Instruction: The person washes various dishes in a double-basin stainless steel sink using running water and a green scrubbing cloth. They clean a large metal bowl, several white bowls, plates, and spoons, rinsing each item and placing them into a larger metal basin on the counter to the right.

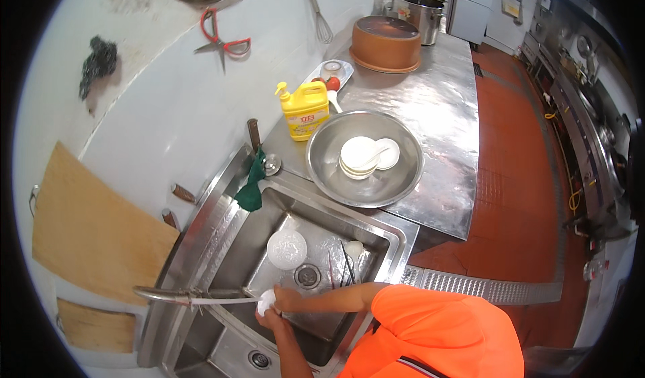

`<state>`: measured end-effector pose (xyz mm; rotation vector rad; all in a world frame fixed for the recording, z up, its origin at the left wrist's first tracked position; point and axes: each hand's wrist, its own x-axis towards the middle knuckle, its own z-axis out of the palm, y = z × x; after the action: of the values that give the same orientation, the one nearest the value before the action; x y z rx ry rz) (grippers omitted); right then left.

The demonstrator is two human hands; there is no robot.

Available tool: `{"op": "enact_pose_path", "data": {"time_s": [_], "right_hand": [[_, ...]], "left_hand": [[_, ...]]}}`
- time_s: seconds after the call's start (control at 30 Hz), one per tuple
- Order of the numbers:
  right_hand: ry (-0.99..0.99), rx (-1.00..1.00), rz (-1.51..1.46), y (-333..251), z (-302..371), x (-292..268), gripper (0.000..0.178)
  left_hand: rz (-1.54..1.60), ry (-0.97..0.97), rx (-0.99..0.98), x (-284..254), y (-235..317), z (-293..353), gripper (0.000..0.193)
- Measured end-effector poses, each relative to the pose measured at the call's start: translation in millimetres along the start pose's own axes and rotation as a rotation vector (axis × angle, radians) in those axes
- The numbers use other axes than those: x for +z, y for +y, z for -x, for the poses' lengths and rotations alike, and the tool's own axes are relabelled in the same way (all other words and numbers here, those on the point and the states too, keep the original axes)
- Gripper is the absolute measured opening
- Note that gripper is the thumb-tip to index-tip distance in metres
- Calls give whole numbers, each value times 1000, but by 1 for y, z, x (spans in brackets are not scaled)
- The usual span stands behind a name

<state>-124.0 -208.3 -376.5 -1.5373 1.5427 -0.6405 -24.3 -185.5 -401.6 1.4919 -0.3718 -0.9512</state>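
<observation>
Both my hands meet over the steel sink [265,203] under the tap's spout [181,296]. My right hand [285,299] and my left hand [269,319] hold a small white dish [267,303] between them in the water stream. Below them in the basin lie a white plate [287,249], a white spoon [353,247] and dark chopsticks [348,264] beside the drain [308,276]. My orange sleeves fill the lower edge.
A steel bowl [336,176] with stacked white dishes [359,156] stands on the counter, beside a yellow soap bottle [306,111]. A green cloth [251,183] hangs at the sink corner. Wooden boards [94,230], scissors [218,42], a whisk [318,12] and a brown pot [386,42] are farther off.
</observation>
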Motion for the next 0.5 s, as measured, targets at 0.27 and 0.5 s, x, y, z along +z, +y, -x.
{"op": "enact_pose_path", "data": {"time_s": [0.27,0.5], "right_hand": [[-188,-220,213,5,-21,-38,31],[-112,219,-89,-17,-15,-36,29]], "left_hand": [[-275,-22,-87,13,17,9,29],[-121,50,83,42,33,35,37]]}}
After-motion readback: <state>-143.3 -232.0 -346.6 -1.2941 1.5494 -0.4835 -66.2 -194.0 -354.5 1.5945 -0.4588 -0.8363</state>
